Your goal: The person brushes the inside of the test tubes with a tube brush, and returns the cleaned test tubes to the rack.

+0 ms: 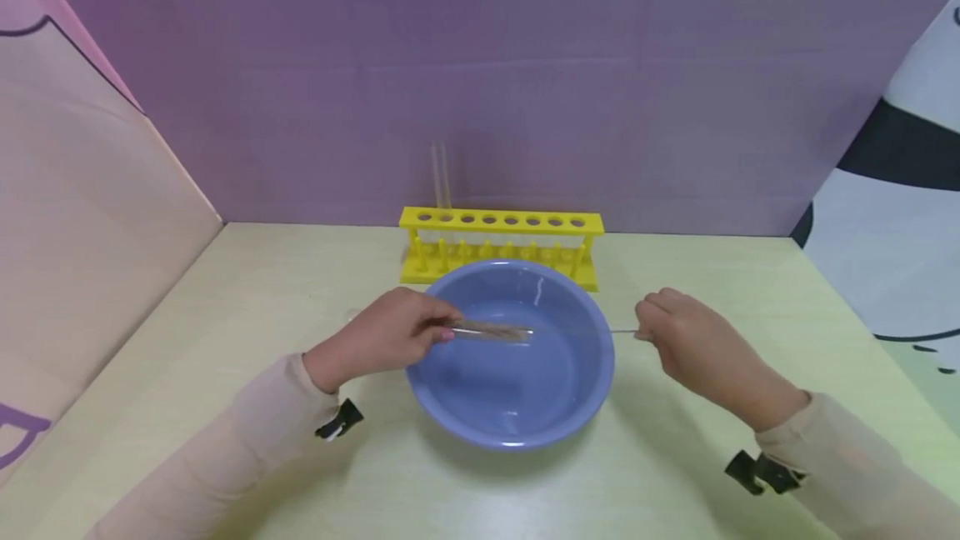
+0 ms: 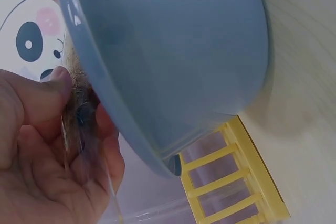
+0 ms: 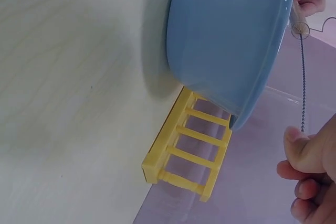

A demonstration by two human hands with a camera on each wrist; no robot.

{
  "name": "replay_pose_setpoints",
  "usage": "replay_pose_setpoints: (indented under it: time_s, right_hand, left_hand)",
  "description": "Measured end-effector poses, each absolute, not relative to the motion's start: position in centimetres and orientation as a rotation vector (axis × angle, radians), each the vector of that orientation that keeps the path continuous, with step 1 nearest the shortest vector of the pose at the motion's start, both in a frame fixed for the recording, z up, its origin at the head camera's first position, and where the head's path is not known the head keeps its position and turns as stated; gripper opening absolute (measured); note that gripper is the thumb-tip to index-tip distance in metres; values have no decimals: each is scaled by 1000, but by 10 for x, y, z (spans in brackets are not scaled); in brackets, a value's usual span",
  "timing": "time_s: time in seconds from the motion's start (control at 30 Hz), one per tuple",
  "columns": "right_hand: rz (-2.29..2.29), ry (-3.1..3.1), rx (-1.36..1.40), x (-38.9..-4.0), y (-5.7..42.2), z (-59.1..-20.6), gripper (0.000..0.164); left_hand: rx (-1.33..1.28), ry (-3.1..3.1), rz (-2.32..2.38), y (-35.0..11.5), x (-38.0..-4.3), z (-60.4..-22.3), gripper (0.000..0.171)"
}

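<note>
Over the blue basin (image 1: 512,415), my left hand (image 1: 390,327) grips a clear glass test tube (image 1: 529,335) lying nearly level. Brown bristles of a test tube brush (image 3: 303,82) fill the tube between the hand and its mouth. Out to the right runs the brush's thin twisted-wire handle, its end pinched between thumb and curled fingers of my right hand (image 1: 697,352), past the basin's right rim. In the left wrist view, thumb and fingers wrap the tube, with dark bristles showing through the glass. Part of the tube is hidden behind the left hand.
Behind the basin stands a yellow test tube rack (image 1: 502,222) with a row of holes and pegs. Another clear test tube (image 1: 441,177) stands upright toward its left end. All rest on a pale wooden table (image 1: 247,290), with a purple backdrop (image 1: 510,90) close behind.
</note>
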State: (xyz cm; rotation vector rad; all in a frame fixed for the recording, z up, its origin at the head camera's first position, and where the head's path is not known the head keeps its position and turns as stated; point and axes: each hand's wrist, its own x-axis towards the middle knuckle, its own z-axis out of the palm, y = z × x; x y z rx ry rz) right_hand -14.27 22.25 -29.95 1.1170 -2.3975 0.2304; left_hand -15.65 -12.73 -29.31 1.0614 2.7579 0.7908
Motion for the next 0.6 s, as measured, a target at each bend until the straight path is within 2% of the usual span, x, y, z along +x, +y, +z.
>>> replay_pose_setpoints:
  time_s: [0.6]
  right_hand:
    - [325,-2463,1108,-146,230,-298,46]
  left_hand:
    - [1174,2955,767,-131,-156,-302,18]
